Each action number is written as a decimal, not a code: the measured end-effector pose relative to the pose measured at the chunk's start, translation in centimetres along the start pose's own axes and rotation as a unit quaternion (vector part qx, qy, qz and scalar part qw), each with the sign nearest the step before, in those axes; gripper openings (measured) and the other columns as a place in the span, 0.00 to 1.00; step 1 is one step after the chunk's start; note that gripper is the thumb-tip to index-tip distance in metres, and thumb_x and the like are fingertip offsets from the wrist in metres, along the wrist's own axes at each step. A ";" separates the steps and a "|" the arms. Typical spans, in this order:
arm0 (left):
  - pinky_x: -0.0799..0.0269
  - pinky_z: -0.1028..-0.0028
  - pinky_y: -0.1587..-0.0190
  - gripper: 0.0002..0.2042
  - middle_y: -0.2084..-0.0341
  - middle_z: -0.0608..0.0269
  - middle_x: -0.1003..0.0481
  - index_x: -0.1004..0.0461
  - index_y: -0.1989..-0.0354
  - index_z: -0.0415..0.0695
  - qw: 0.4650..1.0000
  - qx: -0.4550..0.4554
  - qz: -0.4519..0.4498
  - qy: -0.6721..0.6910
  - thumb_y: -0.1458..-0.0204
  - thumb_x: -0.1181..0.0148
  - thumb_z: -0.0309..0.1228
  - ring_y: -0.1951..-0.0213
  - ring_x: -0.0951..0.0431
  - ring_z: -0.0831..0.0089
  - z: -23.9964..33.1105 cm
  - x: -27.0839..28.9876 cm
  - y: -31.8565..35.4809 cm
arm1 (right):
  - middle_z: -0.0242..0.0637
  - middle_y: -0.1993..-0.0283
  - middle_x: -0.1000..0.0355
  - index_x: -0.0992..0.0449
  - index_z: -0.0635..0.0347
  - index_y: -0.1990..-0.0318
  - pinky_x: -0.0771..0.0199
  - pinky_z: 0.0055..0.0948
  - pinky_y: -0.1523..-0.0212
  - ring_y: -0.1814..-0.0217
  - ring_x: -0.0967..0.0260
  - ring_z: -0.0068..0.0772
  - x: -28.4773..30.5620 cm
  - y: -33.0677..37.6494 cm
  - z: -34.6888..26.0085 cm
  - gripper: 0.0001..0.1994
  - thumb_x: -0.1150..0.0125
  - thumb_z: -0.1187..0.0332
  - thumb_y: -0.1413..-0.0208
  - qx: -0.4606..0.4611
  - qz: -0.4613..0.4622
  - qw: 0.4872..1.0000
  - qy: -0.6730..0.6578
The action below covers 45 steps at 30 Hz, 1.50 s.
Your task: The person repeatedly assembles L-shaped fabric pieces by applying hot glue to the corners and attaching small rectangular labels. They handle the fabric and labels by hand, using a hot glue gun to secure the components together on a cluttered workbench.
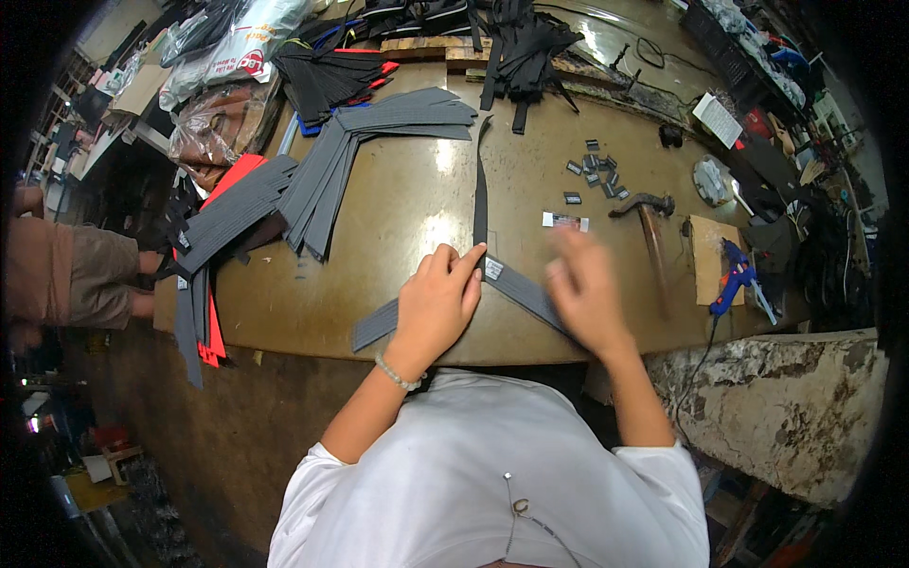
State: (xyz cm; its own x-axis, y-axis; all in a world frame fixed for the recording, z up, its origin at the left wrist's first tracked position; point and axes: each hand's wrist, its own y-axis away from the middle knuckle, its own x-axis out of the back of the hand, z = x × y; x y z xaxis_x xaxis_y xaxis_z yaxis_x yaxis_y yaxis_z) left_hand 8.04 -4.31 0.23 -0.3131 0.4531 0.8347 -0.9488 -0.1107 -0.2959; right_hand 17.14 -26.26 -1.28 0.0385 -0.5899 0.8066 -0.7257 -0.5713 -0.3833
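Note:
My left hand [437,301] presses flat on a long grey padded strip [523,289] that lies bent near the front edge of the brown worktable [398,204]. Its fingertips rest where a narrow black webbing strap [480,194] meets the strip, beside a small white label [493,269]. My right hand [584,287] is blurred, fingers apart, hovering over the strip's right half with nothing in it. A second small label [565,221] lies just beyond it.
Stacks of grey padded strips [327,175] fan out at left, with red pieces [214,331] under them. Black straps [521,47] pile at the back. Small grey clips [597,170], a hammer [649,222] and a blue glue gun [737,279] lie at right. Another person [71,275] sits at far left.

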 end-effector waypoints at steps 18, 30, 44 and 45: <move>0.30 0.67 0.60 0.12 0.59 0.52 0.34 0.29 0.55 0.38 0.978 0.107 0.069 0.163 0.46 0.52 0.15 0.67 0.28 0.62 -2.4 0.9 2.4 | 0.56 0.73 0.28 0.34 0.63 0.68 0.31 0.51 0.74 0.72 0.30 0.64 0.8 -1.4 -7.0 0.15 0.43 0.60 0.38 -0.123 -0.103 0.986 -0.054; 0.31 0.61 0.58 0.15 0.63 0.52 0.29 0.28 0.61 0.38 0.993 0.028 0.111 0.021 0.49 0.35 0.36 0.60 0.28 0.54 0.4 -0.3 0.4 | 0.60 0.73 0.29 0.28 0.66 0.64 0.30 0.52 0.66 0.65 0.28 0.66 1.6 -0.7 -3.7 0.24 0.53 0.49 0.34 -0.263 -0.018 0.960 -0.092; 0.37 0.62 0.46 0.14 0.52 0.57 0.30 0.25 0.57 0.44 0.996 0.066 0.057 0.021 0.51 0.35 0.33 0.49 0.32 0.55 -2.5 1.7 1.6 | 0.45 0.57 0.25 0.28 0.61 0.54 0.28 0.47 0.62 0.59 0.26 0.54 5.3 5.3 7.4 0.24 0.50 0.46 0.37 -0.374 0.127 0.856 0.333; 0.37 0.62 0.46 0.14 0.52 0.57 0.30 0.25 0.57 0.44 0.998 0.045 0.042 0.025 0.52 0.34 0.33 0.48 0.32 0.56 -2.8 2.0 1.8 | 0.45 0.58 0.25 0.28 0.60 0.54 0.28 0.47 0.63 0.60 0.26 0.53 5.2 5.2 7.5 0.24 0.50 0.46 0.37 -0.370 0.127 0.858 0.333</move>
State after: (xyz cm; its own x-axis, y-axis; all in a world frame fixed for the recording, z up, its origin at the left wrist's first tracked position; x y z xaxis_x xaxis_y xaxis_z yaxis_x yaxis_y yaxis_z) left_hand 5.78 -1.08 0.06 -0.3922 0.4824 0.7832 -0.9196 -0.2281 -0.3200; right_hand 18.73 -36.58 -2.50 -0.4074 -0.0432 0.9122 -0.8997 0.1904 -0.3927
